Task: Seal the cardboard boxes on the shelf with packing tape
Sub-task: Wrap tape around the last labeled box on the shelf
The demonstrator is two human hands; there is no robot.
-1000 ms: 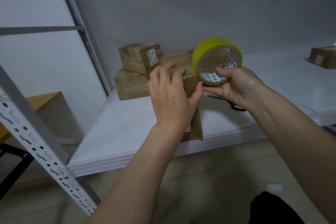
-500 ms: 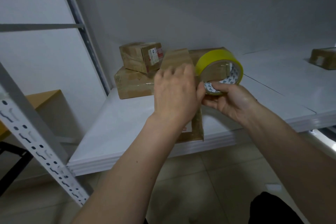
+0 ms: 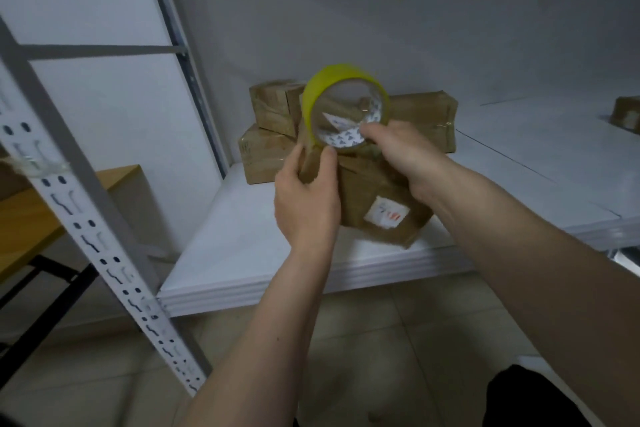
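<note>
**1 box in hand, tape roll poised over it**

4 other cardboard boxes share the white shelf [image 3: 242,253]: a long one at the back [image 3: 426,121], 2 stacked at the left, the lower [image 3: 263,159] under the upper [image 3: 273,104], and 1 far off at the right edge [image 3: 627,114]. Several show glossy bands that look like tape already applied, though blur leaves that uncertain; my judgement is that the work is partway through.

Nearest the shelf's front edge sits the box being sealed [image 3: 377,204], tilted, with a white label on its near face. It looks unfinished, since the roll is at its upper left corner.

Above that corner the yellow tape roll [image 3: 313,94] is held upright by the right hand [image 3: 401,156], fingers curled into its core. The left hand [image 3: 304,198] grips the box's left corner, thumb and fingers wrapped around it, just below the roll.

Around all this: a grey-white wall, a slotted metal upright [image 3: 86,218], a wooden table [image 3: 38,215] at left, and tiled floor below.
</note>
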